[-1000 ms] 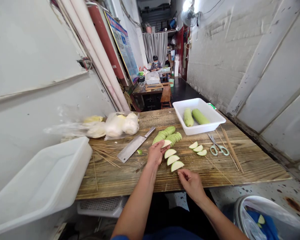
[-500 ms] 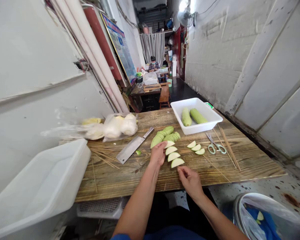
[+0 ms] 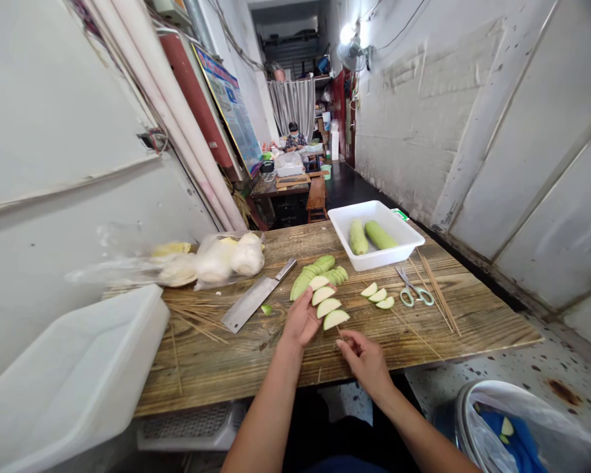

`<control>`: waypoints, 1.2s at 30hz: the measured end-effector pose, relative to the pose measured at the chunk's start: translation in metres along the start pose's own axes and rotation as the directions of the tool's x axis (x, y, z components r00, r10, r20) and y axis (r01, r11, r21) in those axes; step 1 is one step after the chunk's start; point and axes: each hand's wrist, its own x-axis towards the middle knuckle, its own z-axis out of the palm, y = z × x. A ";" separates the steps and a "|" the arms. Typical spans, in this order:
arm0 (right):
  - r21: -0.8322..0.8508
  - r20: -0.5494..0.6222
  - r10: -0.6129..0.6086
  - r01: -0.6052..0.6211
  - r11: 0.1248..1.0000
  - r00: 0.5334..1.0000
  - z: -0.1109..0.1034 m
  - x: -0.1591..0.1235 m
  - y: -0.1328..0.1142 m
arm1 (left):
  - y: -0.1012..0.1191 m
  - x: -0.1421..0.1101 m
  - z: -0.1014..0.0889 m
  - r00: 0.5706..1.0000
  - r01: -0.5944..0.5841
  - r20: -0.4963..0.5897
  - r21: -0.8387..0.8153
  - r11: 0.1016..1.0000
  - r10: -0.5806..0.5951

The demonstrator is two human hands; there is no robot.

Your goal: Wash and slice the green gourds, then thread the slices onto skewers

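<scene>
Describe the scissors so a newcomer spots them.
On the wooden table, find the white tray holding two green gourds. The scissors lie nearer the camera, between three pale slices and some thin sticks. Of these, only they have pale green loop handles.

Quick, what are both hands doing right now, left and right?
Left hand: closed on the far end of the skewered slices.
Right hand: closed, fingertips pinching the skewer's near end.

White tub [image 3: 73,368] and lined bin [image 3: 465,420] cut off at the edges, skewer [image 3: 340,334] mostly hidden by held slices [image 3: 329,307].
</scene>
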 end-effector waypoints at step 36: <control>-0.563 -0.373 -0.270 0.015 0.827 0.887 -0.154 0.001 0.045 | -0.008 -0.049 -0.072 0.861 -0.064 -0.134 0.929 0.365 0.491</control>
